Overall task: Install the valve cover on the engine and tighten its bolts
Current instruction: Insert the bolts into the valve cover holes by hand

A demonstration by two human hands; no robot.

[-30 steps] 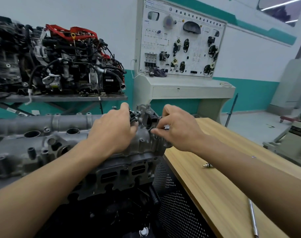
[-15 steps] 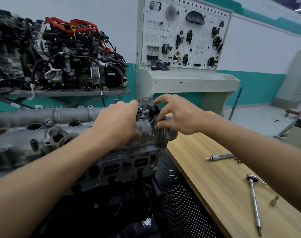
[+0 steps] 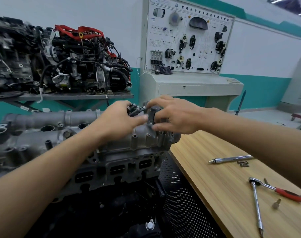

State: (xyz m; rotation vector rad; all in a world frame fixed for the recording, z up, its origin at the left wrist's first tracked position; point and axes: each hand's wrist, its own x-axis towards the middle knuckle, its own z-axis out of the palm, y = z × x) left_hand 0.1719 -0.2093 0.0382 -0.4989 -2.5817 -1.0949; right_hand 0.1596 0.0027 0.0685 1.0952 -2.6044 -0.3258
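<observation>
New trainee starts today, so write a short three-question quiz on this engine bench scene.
1. True or false: the ratchet lies on the bench.
2. The left hand and right hand are at: A) the valve cover's end by the bench; B) its far end; C) the ratchet.
3. What colour is the ratchet's handle?
Key: 1 true; 2 A; 3 red.
</observation>
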